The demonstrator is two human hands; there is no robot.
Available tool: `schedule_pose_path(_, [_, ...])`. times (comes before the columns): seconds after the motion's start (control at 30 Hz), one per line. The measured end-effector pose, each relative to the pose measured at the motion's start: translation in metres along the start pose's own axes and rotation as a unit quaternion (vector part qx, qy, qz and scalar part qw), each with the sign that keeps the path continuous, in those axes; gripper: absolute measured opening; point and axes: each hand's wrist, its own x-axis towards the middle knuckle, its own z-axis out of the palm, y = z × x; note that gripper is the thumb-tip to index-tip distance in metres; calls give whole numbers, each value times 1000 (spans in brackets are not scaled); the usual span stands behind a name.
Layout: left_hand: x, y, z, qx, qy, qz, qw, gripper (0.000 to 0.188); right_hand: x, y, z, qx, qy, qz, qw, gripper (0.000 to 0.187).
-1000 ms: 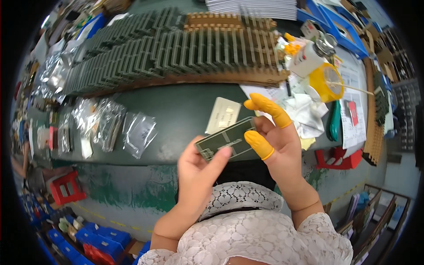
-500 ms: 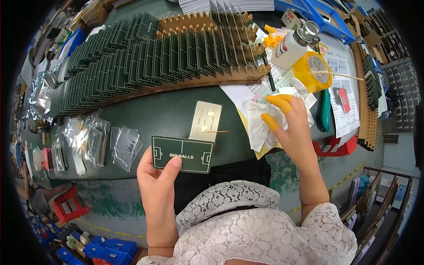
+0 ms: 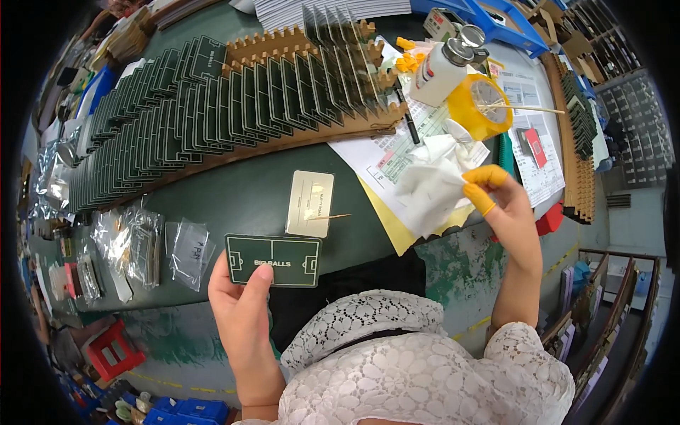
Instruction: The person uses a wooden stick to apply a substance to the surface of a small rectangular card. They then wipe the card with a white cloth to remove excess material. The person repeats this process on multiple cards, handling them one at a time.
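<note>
A dark green card printed with a white sports-pitch outline (image 3: 290,249) is pinched in my left hand (image 3: 244,297), thumb on its face, near the table's front edge. My right hand (image 3: 506,205) wears yellow finger cots and pinches the right corner of a crumpled white cloth (image 3: 432,188), partly lifted. Behind the green card lies a cream-coloured card (image 3: 310,202) on the table, with a thin wooden toothpick (image 3: 329,217) across its lower part. Papers and a yellow sheet (image 3: 393,230) lie under the cloth.
Many similar green cards (image 3: 234,103) stand in notched wooden racks (image 3: 283,46) across the back. To the right are a white pump bottle (image 3: 435,74), a yellow tape roll (image 3: 482,106) with a stick in it, and a black pen (image 3: 409,117). Clear plastic bags (image 3: 191,251) lie at left.
My right hand has moved right and down and closed on the white cloth, drawing its corner up. My left hand still holds the green card; the whole view has shifted slightly.
</note>
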Motion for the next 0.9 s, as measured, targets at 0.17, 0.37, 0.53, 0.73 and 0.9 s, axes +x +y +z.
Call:
schedule_pose_path(0.17, [2,-5,-1,1,-13,-6,1000,36,-11,14,-7,-192,27,5,981,30])
schedule_pose_path(0.37, [0,-4,-2,16,-21,0,1000,36,-2,-11,17,-353,43,-203,912,40])
schedule_pose_path(0.53, [-5,-2,1,22,10,-7,1000,37,17,1,6,-238,4,-217,947,21])
schedule_pose_path(0.73, [2,-13,-10,12,-29,-15,999,37,24,14,-18,259,-73,108,957,23])
schedule_pose_path(0.9, [7,-17,-10,35,-51,2,998,35,29,-5,-14,434,-46,22,900,42])
